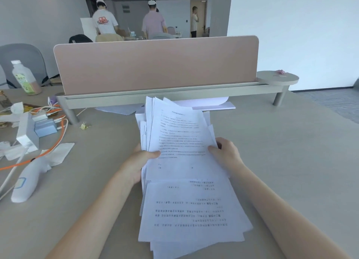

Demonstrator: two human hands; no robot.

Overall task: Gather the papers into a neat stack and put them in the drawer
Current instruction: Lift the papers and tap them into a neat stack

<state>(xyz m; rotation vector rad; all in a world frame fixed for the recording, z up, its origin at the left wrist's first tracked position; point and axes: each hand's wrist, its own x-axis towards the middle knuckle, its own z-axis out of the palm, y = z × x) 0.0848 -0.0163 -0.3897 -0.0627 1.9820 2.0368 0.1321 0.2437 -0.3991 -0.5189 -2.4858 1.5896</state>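
Two bundles of white printed paper sheets are lying at the middle of the pale grey counter (281, 142): an upper bundle (178, 134) at twelve o'clock, held slanted, and a lower fanned bundle (194, 216) at six o'clock, flat and ragged-edged. Gathering is seemingly under way. The left hand (136, 163) is grasping the upper bundle's nine o'clock edge, the right hand (225, 152) its three o'clock edge. Next, both bundles are needing merging and squaring; no drawer is showing.
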